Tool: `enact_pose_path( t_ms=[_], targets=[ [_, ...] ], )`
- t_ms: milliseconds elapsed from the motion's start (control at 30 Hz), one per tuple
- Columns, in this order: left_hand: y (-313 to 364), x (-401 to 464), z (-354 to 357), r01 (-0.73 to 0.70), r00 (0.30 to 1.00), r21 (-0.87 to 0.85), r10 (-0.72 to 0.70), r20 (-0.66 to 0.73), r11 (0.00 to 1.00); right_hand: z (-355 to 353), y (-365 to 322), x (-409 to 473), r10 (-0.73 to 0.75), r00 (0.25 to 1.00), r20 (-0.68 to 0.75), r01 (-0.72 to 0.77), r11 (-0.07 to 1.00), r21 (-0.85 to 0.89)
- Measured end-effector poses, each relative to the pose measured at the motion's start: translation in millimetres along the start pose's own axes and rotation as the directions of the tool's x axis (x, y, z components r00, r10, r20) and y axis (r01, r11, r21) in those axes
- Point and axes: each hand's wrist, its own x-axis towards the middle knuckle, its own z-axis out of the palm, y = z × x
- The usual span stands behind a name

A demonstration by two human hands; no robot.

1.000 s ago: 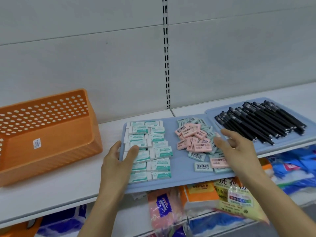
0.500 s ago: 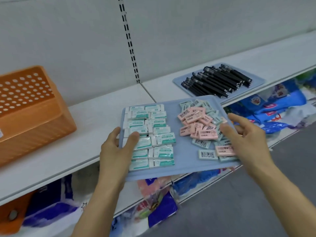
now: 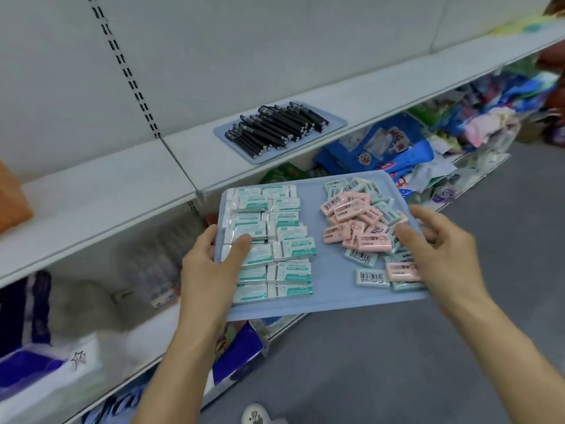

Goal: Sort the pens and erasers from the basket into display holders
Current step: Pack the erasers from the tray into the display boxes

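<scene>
Erasers (image 3: 356, 228) are riding on the blue tray (image 3: 330, 304), now lifted clear of the shelf (image 3: 101, 197) toward frame centre; left hand (image 3: 211, 264) and right hand (image 3: 440, 255) are gripping its edges, seemingly carrying it elsewhere.

erasers (image 3: 293, 237) on tray (image 3: 331, 289), pens (image 3: 276, 128) behind

We see only a corner of the orange basket (image 3: 12, 197), cut by the left edge. Our left hand (image 3: 211, 270) covers some white erasers (image 3: 269, 237), and its fingers under the tray (image 3: 333, 289) are hidden. The goods under the shelf (image 3: 101, 191) blur; eraser print is unreadable.
</scene>
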Motion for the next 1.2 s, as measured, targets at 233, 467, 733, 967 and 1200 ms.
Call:
enact_pose_path(
  t_ms=[233, 467, 733, 967, 1200],
  targets=[
    [4, -47, 86, -0.013, 0.992, 0.016, 0.011, 0.126, 1.0, -101, 29, -25, 0.036, 0.992, -0.124, -0.04, 0.999, -0.028],
    [4, -36, 164, 0.005, 0.969, 0.019, -0.009, 0.248, 1.0, -164, 56, -10, 0.103, 0.957, -0.271, -0.107, 0.994, 0.001],
    [2, 25, 270, -0.004, 0.941, 0.062, -0.017, 0.338, 0.998, -215, 80, 66, 0.13, 0.923, -0.361, -0.124, 0.991, 0.041],
    [6, 93, 372, -0.033, 0.909, 0.076, -0.002, 0.416, 0.997, -257, 95, 157, 0.142, 0.893, -0.427, -0.119, 0.99, 0.079],
    [16, 145, 489, -0.043, 0.891, 0.087, -0.002, 0.454, 0.995, -324, 118, 251, 0.134, 0.87, -0.475, -0.103, 0.991, 0.091]
  ],
)
